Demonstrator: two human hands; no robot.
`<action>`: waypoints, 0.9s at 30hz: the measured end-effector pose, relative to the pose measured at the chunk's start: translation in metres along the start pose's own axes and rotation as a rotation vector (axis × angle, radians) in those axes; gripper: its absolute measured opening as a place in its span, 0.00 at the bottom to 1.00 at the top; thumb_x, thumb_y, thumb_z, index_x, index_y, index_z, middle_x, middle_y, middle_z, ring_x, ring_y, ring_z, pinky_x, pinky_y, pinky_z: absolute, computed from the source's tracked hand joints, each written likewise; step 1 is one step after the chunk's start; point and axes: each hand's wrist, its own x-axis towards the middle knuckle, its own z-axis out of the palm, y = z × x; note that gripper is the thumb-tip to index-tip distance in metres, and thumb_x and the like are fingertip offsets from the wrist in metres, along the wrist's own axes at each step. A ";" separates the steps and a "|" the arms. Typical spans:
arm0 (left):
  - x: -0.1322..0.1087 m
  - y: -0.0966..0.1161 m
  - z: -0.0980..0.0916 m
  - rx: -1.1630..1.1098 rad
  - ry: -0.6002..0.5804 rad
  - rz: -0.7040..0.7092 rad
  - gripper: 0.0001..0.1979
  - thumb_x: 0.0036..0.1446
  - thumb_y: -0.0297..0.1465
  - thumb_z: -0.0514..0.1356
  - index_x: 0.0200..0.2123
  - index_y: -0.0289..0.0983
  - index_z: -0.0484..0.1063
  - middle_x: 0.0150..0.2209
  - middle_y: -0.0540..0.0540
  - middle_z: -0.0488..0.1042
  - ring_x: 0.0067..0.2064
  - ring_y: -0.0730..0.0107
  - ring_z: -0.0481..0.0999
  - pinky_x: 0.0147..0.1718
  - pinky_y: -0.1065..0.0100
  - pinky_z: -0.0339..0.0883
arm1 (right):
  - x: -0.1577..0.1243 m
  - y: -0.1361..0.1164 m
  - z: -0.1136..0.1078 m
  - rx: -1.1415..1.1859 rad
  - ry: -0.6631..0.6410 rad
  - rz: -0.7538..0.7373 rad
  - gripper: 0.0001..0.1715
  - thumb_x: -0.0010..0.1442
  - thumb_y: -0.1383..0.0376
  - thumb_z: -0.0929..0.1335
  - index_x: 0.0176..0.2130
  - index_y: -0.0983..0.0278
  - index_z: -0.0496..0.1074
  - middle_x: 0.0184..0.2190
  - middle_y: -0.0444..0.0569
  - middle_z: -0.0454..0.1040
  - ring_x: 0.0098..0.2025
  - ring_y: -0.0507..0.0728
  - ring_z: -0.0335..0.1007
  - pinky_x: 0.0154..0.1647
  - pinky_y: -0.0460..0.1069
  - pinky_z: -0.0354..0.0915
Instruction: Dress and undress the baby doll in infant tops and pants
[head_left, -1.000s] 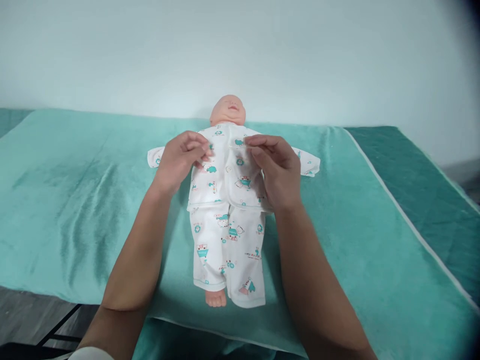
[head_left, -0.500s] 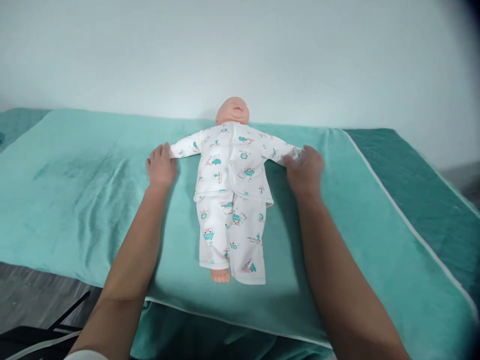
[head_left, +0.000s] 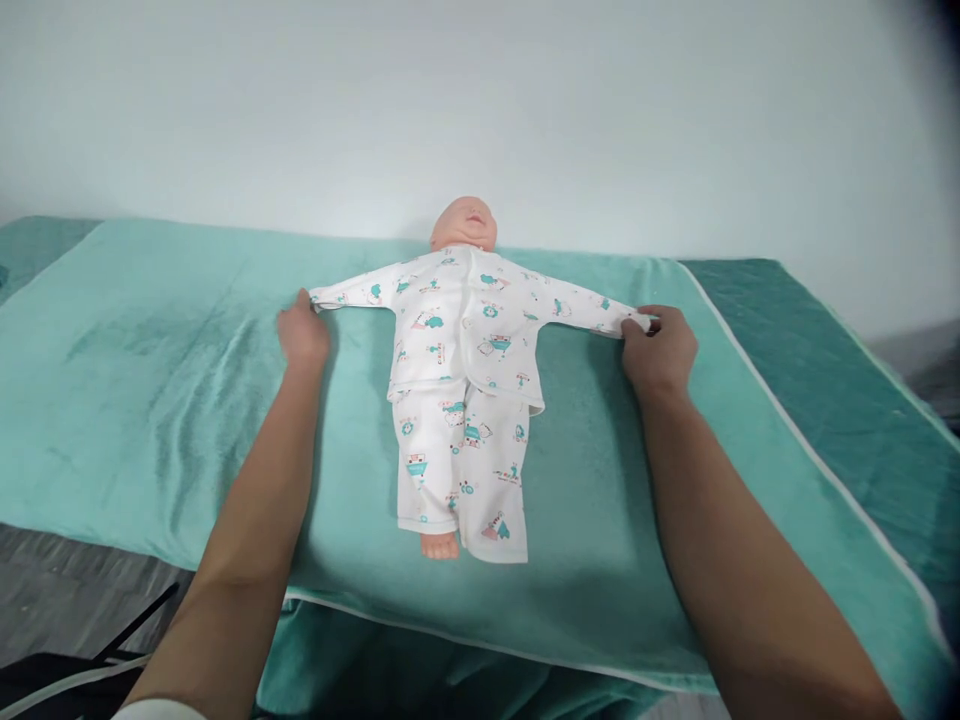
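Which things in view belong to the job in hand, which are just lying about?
In the job: left hand, right hand, printed baby shirt (held), baby doll.

Just about: printed trousers (untouched), light green blanket, dark green cloth, wall.

Pale wall [head_left: 480,100], light green blanket [head_left: 195,420], darker green cover [head_left: 821,370], grey floor [head_left: 67,580]

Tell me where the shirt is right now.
In the head view, the shirt is near mid-picture, on the doll, its hem over the pants; its sleeves reach out sideways to the left hand and the right hand.
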 end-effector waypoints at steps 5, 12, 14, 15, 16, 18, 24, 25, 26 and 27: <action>-0.039 0.011 -0.011 -0.175 0.146 0.117 0.23 0.65 0.26 0.50 0.61 0.34 0.69 0.67 0.33 0.66 0.71 0.55 0.63 0.68 0.55 0.59 | -0.046 -0.048 0.001 -0.001 -0.018 -0.232 0.11 0.57 0.67 0.71 0.42 0.61 0.70 0.45 0.57 0.69 0.45 0.62 0.66 0.49 0.59 0.63; -0.164 0.043 -0.034 -0.624 -0.261 0.460 0.13 0.63 0.38 0.63 0.50 0.43 0.75 0.53 0.42 0.73 0.54 0.63 0.74 0.51 0.63 0.72 | -0.161 -0.117 -0.003 0.332 -0.498 -0.473 0.14 0.61 0.56 0.72 0.45 0.58 0.71 0.44 0.52 0.73 0.43 0.60 0.69 0.45 0.57 0.69; -0.175 0.045 -0.034 -0.631 -0.254 0.473 0.11 0.64 0.37 0.62 0.48 0.42 0.75 0.49 0.43 0.74 0.51 0.63 0.75 0.49 0.63 0.71 | -0.171 -0.118 -0.003 0.334 -0.485 -0.462 0.08 0.64 0.58 0.70 0.42 0.58 0.71 0.43 0.51 0.72 0.42 0.59 0.69 0.44 0.57 0.68; -0.176 0.045 -0.033 -0.618 -0.238 0.465 0.09 0.65 0.36 0.60 0.46 0.42 0.75 0.47 0.44 0.74 0.49 0.64 0.75 0.49 0.63 0.70 | -0.172 -0.117 -0.002 0.338 -0.477 -0.444 0.06 0.65 0.59 0.69 0.40 0.58 0.70 0.41 0.50 0.72 0.41 0.59 0.68 0.44 0.56 0.68; -0.175 0.044 -0.033 -0.599 -0.232 0.452 0.07 0.66 0.36 0.59 0.44 0.41 0.74 0.44 0.44 0.75 0.47 0.64 0.75 0.48 0.62 0.70 | -0.171 -0.115 -0.001 0.344 -0.479 -0.431 0.05 0.66 0.60 0.68 0.39 0.58 0.70 0.39 0.49 0.72 0.41 0.58 0.68 0.43 0.56 0.68; -0.173 0.043 -0.032 -0.564 -0.243 0.406 0.06 0.66 0.34 0.57 0.40 0.40 0.73 0.41 0.45 0.75 0.45 0.64 0.74 0.48 0.62 0.68 | -0.169 -0.112 -0.001 0.357 -0.481 -0.422 0.05 0.66 0.60 0.68 0.37 0.58 0.70 0.38 0.48 0.72 0.40 0.58 0.68 0.43 0.55 0.67; -0.211 0.031 -0.057 -0.649 -0.362 0.353 0.07 0.67 0.36 0.57 0.36 0.41 0.71 0.39 0.47 0.75 0.41 0.66 0.73 0.45 0.62 0.67 | -0.202 -0.114 -0.029 0.312 -0.349 -0.477 0.04 0.66 0.61 0.69 0.39 0.58 0.71 0.38 0.50 0.73 0.43 0.61 0.69 0.48 0.59 0.67; -0.224 0.026 -0.063 -0.674 -0.393 0.363 0.07 0.67 0.36 0.57 0.37 0.41 0.71 0.39 0.47 0.75 0.41 0.66 0.73 0.45 0.62 0.68 | -0.214 -0.116 -0.037 0.320 -0.364 -0.515 0.03 0.66 0.62 0.69 0.40 0.58 0.71 0.40 0.50 0.75 0.45 0.62 0.70 0.50 0.60 0.67; -0.237 0.022 -0.070 -0.694 -0.423 0.381 0.06 0.67 0.37 0.59 0.39 0.42 0.72 0.40 0.46 0.75 0.42 0.65 0.74 0.45 0.61 0.69 | -0.228 -0.119 -0.045 0.337 -0.406 -0.562 0.05 0.65 0.64 0.70 0.43 0.57 0.71 0.42 0.51 0.76 0.48 0.62 0.71 0.52 0.61 0.67; -0.249 0.017 -0.075 -0.705 -0.453 0.406 0.06 0.66 0.36 0.60 0.42 0.43 0.74 0.42 0.45 0.75 0.43 0.64 0.75 0.46 0.60 0.70 | -0.241 -0.122 -0.052 0.347 -0.464 -0.611 0.08 0.65 0.65 0.70 0.46 0.56 0.71 0.44 0.51 0.76 0.50 0.63 0.71 0.54 0.63 0.67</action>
